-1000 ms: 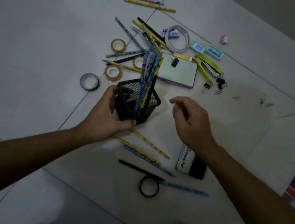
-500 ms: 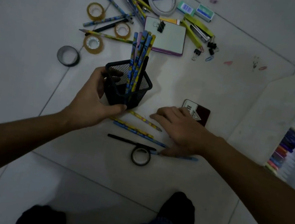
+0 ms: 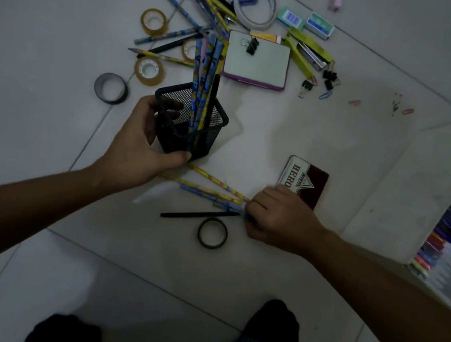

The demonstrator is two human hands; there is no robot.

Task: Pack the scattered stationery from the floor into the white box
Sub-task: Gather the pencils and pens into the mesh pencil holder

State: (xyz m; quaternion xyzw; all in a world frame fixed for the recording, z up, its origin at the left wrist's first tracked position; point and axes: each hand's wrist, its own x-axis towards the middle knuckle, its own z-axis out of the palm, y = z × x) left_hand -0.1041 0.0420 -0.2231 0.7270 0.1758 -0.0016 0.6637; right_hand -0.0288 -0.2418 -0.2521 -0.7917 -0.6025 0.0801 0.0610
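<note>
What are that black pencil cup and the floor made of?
The black pencil cup looks like metal wire mesh with a matte finish: fingers show through its perforated walls. The floor seems to be glazed tile: pale, smooth squares with grout lines.

Left hand (image 3: 138, 143) grips the black mesh pencil holder (image 3: 192, 131) full of pencils; right hand (image 3: 279, 216) closes on the ends of loose pencils (image 3: 208, 190) lying on the floor (image 3: 47, 28)

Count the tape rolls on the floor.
5 rolls: three amber ones left of the pencil pile, one dark beside the holder, one black near the right hand. More may be hidden.
</note>
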